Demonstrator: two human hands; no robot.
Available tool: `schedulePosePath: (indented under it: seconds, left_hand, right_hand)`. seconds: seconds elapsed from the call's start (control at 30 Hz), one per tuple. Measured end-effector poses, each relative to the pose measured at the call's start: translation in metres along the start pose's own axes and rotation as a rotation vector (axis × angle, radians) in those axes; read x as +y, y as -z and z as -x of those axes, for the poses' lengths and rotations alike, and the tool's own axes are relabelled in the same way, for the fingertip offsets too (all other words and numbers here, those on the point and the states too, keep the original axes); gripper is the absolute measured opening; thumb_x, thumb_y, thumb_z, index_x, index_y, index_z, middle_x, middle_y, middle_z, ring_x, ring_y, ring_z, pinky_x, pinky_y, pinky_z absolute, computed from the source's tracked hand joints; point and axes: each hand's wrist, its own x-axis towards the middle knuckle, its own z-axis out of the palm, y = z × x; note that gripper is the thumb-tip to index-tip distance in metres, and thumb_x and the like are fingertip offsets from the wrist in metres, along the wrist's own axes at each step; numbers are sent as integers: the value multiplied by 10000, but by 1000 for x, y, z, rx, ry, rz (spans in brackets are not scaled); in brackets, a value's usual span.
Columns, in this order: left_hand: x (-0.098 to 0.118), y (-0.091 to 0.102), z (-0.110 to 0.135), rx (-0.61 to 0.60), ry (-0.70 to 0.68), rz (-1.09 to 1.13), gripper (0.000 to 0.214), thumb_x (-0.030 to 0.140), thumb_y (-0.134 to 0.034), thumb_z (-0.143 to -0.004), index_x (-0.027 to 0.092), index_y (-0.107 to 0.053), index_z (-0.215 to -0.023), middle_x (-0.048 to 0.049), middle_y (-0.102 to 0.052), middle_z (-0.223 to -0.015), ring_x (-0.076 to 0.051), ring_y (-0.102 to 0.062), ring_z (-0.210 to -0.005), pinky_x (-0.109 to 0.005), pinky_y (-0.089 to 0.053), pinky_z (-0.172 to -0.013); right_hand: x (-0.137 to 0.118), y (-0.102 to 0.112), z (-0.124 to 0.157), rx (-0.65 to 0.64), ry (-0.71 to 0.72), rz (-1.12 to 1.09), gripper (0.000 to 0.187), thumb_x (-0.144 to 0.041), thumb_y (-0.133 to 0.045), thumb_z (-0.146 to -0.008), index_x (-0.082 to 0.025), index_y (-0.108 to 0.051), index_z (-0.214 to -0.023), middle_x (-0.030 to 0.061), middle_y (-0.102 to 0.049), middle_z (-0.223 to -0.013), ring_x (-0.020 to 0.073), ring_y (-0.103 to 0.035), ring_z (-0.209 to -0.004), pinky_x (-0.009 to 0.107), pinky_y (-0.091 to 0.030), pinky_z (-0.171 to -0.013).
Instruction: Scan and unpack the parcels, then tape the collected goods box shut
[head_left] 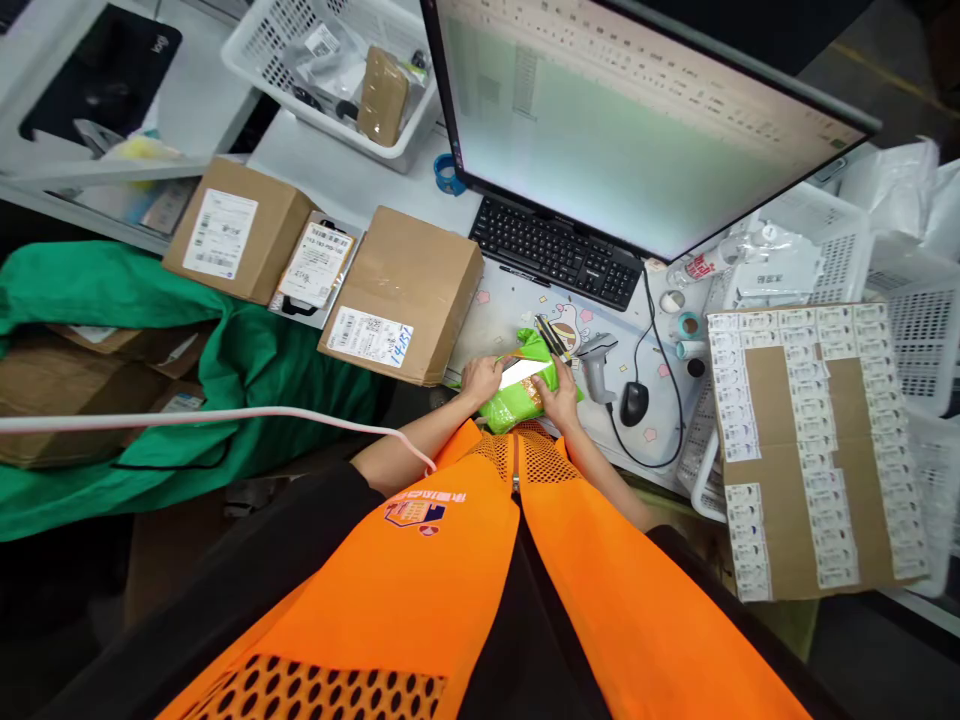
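Observation:
A bright green plastic parcel [517, 405] lies at the table's front edge, close against the orange vest, with a white patch and a brownish patch on its upper side. My left hand [482, 380] grips its left side, fingers closed on the plastic. On the opposite side my right hand [559, 395] holds the parcel between thumb and fingers. Just beyond that hand is a dark and gold item [553, 338] that I cannot make out. A grey handheld scanner [596, 375] rests right of the parcel, partly over the patterned desk mat [480, 320].
Cardboard boxes [420, 270] with labels stand at left, beside a green sack [255, 350]. A keyboard [555, 250] lies under the large monitor [637, 110]. At right are a corded mouse [634, 403], tape rolls, white baskets [919, 340] and a label-covered cardboard sheet [810, 450].

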Motion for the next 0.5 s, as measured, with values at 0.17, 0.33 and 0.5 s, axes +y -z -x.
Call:
schedulePosePath:
  seconds: [0.17, 0.33, 0.5]
  left_hand:
    - [-4, -2, -2, -34, 220, 2, 652, 535, -380, -1125, 106, -831, -932, -161, -781, -818, -279, -723, -797, -345, -502, -713]
    - [-2, 13, 1, -44, 82, 21, 520, 499, -575, -1044, 145, -703, -1402, -177, -787, -1242, -344, -745, -1123, -410, -564, -960]
    - [20, 21, -29, -155, -435, -10, 916, 471, -774, -910, 208, -379, -1694, -146, -290, -1789, -344, -336, -1627, -465, -318, -1322]
  right_hand:
    - [13, 17, -11, -154, 52, -156, 620, -415, -485, -1038, -167, -528, -1606, 132, -533, -1650, 242, -485, -1519, 390, -385, -1257]
    - [-1, 13, -4, -4, -77, 27, 607, -489, -502, -1037, -162, -574, -1543, 171, -440, -1703, 316, -335, -1603, 499, -268, -1318]
    - [-16, -4, 9, 111, -307, 75, 733, -570, -496, -1037, -146, -455, -1633, 241, -363, -1718, 406, -306, -1596, 576, -290, -1281]
